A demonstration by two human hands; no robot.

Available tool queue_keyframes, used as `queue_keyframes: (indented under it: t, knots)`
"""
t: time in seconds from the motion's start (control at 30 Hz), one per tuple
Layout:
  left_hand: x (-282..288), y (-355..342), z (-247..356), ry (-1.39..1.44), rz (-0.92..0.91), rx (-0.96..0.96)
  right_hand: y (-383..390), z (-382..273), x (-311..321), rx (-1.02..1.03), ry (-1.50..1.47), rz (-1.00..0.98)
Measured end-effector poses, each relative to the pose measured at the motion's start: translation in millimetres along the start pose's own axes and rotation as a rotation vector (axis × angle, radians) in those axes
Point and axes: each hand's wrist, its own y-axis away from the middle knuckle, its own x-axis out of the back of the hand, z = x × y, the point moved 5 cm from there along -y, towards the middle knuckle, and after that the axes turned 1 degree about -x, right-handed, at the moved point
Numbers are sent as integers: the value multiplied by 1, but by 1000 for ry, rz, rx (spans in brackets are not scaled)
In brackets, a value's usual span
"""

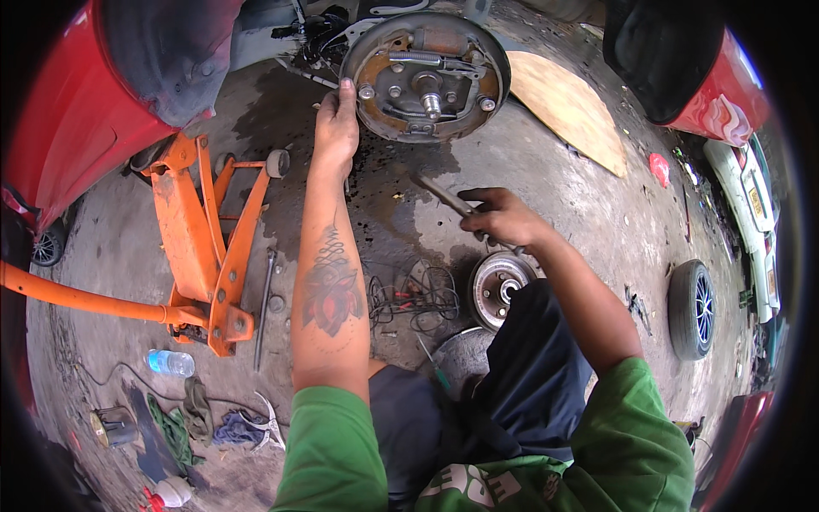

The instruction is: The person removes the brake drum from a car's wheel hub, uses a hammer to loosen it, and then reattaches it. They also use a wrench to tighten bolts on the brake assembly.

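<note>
In front of me a drum brake assembly (418, 109) is mounted under the car, with rusty brake shoes, springs and a bare spindle showing. My left hand (336, 130) grips the left rim of its round backing plate (503, 72), thumb up along the edge and the other fingers mostly hidden. Below and right of the plate, my right hand (505, 218) is closed around a long grey metal tool (445, 196). The tool points up and left, apart from the brake; its exact kind is unclear. A brake drum (496, 286) stands beside my knee.
An orange floor jack (192, 247) stands at left, near a long metal bar (265, 311). Tangled black cable (414, 299) lies centrally. A water bottle (171, 363) and rags (198, 410) lie lower left. A wheel (692, 309) and wooden board (572, 111) are at right.
</note>
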Motion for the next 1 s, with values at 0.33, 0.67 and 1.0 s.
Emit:
queue_keyframes:
  t: [0.33, 0.67, 1.0]
  knots:
    - [-9, -2, -14, -29, 53, -16, 43, 313, 93, -459, 649, 364]
    - [-16, -6, -24, 174, 48, -127, 48, 271, 60, -322, -383, 231]
    - [-14, -1, -21, 145, 104, -38, -23, 52, -63, -217, -888, -25]
